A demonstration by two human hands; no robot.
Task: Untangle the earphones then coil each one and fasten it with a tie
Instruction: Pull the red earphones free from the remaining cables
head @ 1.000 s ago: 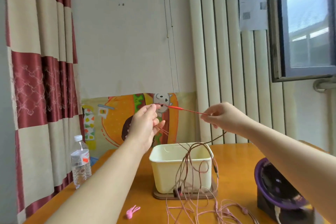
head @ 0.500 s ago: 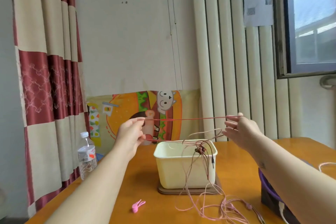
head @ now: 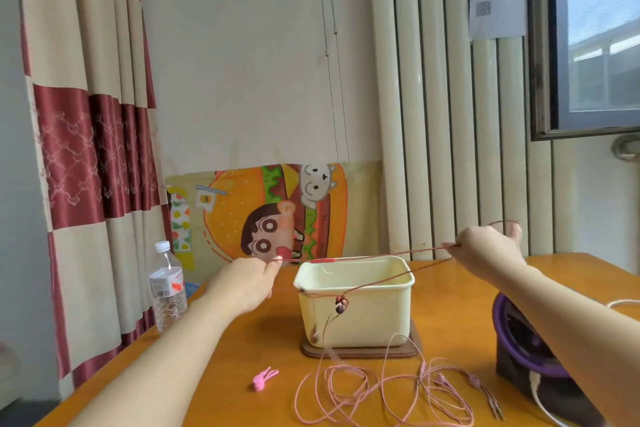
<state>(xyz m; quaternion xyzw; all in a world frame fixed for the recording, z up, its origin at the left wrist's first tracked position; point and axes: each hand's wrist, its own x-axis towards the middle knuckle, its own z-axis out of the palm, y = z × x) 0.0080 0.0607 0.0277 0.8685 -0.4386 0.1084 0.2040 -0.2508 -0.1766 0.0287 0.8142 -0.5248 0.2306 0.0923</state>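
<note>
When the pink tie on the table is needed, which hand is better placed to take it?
Probably the left hand: the pink tie lies on its side of the cream bin, near that forearm. Both hands pinch the red cord, and the right hand is far across.

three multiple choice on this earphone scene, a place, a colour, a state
1. The cord stretched between the left hand and right hand is: A white, B red, C green.
2. The pink tie lies: A in the right hand, B on the floor, C on the table, left of the pink earphones.
3. The pink earphones are: A coiled and tied, B loose and uncoiled, C held in both hands.
Answers: B, a red line runs hand to hand; C, it lies on bare wood beside the pink loops; B, loops sprawl with no tie.
</note>
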